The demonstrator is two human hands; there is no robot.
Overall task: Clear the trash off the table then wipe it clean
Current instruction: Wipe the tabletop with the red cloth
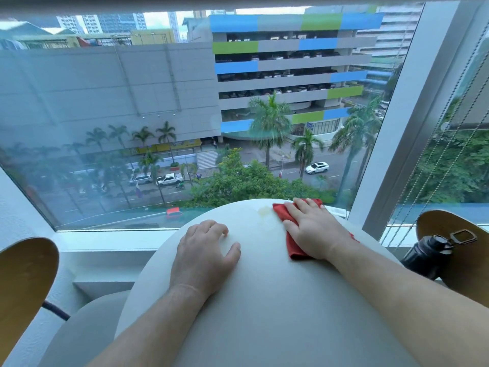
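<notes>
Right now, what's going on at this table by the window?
A person is wiping the round white table. Their right hand presses a red cloth flat near the far edge, right beside a pale yellowish smear that is not yet wiped up. The left hand rests on the tabletop and holds nothing. A black bottle sits at the wooden chair on the right.

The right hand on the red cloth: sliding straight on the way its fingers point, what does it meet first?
The far rim of the table, right at the fingers of the right hand; beyond it, probably the window glass. The yellowish stain lies left of that line.
</notes>
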